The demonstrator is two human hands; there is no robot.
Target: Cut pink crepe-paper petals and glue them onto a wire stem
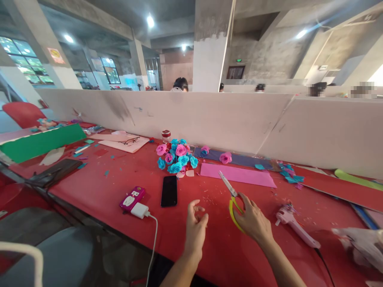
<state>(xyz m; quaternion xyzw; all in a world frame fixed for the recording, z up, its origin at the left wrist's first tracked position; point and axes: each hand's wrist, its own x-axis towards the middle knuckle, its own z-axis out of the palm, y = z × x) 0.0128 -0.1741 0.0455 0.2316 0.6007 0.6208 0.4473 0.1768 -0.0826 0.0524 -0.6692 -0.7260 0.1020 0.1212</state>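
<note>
My right hand (254, 219) grips a pair of scissors (229, 186) by its yellow handles, the blades pointing away toward a strip of pink paper (236, 174). To its left, my left hand (196, 227) hovers over the red table, fingers loosely curled and apart, holding nothing. A black phone (169, 191) lies flat a little beyond the left hand. Behind the phone sits a cluster of blue and pink paper roses (179, 156). One loose pink rose (225, 158) rests on a dark blue strip (245, 158) past the pink paper.
A pink glue gun (296, 228) with a cord lies right of my hands, near a plastic bag (362, 243). A purple power strip (133, 198) with a white charger (139, 210) and cable is at left. A pale partition (179, 113) bounds the red table's (104, 191) far side.
</note>
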